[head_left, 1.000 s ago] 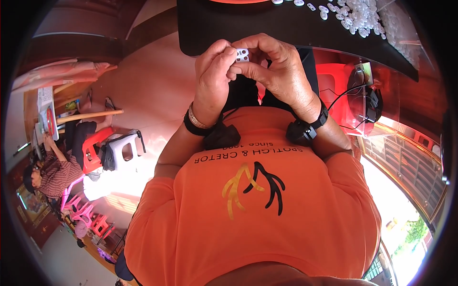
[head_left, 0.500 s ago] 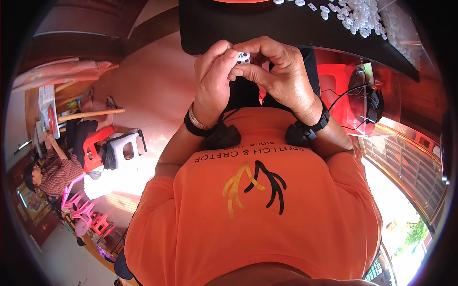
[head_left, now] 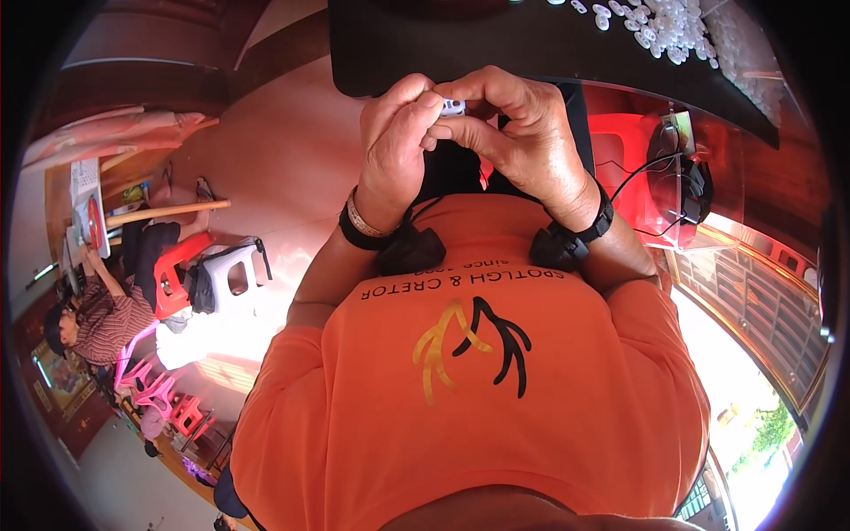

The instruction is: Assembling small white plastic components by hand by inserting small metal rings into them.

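Note:
Over the near edge of the dark table (head_left: 460, 44), both of my hands meet, fingertips close together. Between them is a small white piece (head_left: 452, 107) with dark spots or holes, partly hidden by fingers. My left hand (head_left: 394, 142) is closed, its thumb and curled fingers pressing on the left end of the piece. A pinch of thumb and forefinger in my right hand (head_left: 527, 137) grips the other end. Farther off to the right, a heap of small white oval pieces (head_left: 664, 31) with holes lies on the table.
A clear plastic bag (head_left: 748, 66) lies at the table's right side. Beside my right arm are a red plastic chair (head_left: 611, 142) and a black device with cables (head_left: 695, 190). To the left, a person in a striped shirt (head_left: 115, 319) sits near stools (head_left: 235, 274).
The small white piece has tilted between my fingers, so fewer dark spots show. My hands have barely moved. An orange rim at the top edge has left the view.

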Available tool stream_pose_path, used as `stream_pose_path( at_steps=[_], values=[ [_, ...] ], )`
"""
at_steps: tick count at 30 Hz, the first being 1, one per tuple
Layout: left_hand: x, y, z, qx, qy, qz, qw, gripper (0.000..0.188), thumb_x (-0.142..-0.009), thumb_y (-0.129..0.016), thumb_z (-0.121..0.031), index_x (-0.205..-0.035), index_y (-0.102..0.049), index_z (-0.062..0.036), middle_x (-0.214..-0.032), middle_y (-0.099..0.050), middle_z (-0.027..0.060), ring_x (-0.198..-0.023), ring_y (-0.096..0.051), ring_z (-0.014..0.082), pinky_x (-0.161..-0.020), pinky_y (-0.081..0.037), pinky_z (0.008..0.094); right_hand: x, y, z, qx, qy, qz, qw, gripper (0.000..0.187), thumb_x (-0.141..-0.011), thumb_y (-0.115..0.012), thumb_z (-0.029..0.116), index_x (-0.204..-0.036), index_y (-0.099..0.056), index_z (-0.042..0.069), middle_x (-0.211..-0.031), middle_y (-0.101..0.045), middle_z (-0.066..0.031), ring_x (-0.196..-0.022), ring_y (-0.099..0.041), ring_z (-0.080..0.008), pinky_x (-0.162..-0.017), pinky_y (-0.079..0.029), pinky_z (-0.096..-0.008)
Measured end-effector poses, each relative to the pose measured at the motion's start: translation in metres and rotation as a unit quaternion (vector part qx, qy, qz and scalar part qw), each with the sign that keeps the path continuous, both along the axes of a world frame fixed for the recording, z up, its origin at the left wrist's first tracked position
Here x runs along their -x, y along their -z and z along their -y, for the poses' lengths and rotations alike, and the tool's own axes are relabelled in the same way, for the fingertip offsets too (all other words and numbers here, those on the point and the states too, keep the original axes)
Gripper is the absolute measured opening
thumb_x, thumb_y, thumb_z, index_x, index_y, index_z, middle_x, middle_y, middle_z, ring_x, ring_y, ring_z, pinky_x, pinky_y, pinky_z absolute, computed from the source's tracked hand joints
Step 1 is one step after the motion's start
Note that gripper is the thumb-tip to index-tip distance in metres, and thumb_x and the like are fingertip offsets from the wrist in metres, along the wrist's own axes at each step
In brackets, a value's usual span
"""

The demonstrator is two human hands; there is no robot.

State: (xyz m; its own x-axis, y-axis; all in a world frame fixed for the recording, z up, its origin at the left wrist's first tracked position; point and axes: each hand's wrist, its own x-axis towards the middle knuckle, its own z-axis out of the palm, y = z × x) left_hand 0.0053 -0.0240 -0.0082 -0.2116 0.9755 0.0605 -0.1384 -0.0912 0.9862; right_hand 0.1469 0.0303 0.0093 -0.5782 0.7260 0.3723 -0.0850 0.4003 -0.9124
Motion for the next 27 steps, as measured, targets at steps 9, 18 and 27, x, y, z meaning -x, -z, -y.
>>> stream_pose_path(
  at_steps=[9, 18, 27],
  values=[
    [0.005, 0.001, 0.006, -0.009, 0.032, -0.024, 0.999, 0.020, -0.090, -0.048, -0.016, -0.077, -0.050, -0.0006, -0.066, -0.040, -0.0015, -0.056, -0.034, 0.0061, -0.051, -0.028, 0.0211, 0.001, 0.005, -0.001, -0.067, 0.002, -0.010, 0.998, 0.012, -0.080, -0.071, 0.004, -0.088, -0.063, 0.001, -0.073, -0.068, -0.0049, -0.070, -0.067, -0.0111, -0.061, -0.053, -0.0214],
    [0.007, 0.006, -0.007, -0.089, -0.012, -0.054, 0.994, 0.027, -0.092, -0.046, -0.015, -0.068, -0.043, -0.0023, -0.058, -0.037, -0.0025, -0.055, -0.032, 0.0044, -0.048, -0.026, 0.0242, 0.005, 0.010, -0.005, 0.062, -0.027, -0.059, 0.996, 0.021, -0.078, -0.073, 0.005, -0.097, -0.065, 0.001, -0.085, -0.069, -0.0057, -0.076, -0.067, -0.0124, -0.067, -0.055, -0.0231],
    [0.006, 0.006, -0.005, -0.040, 0.003, 0.007, 0.999, 0.024, -0.091, -0.045, -0.016, -0.070, -0.045, -0.0054, -0.062, -0.040, -0.0035, -0.056, -0.034, 0.0040, -0.050, -0.026, 0.0215, -0.006, -0.004, -0.014, -0.018, -0.004, -0.004, 1.000, 0.022, -0.077, -0.074, 0.005, -0.097, -0.064, 0.001, -0.086, -0.065, -0.0060, -0.070, -0.064, -0.0101, -0.059, -0.050, -0.0216]
  ],
)
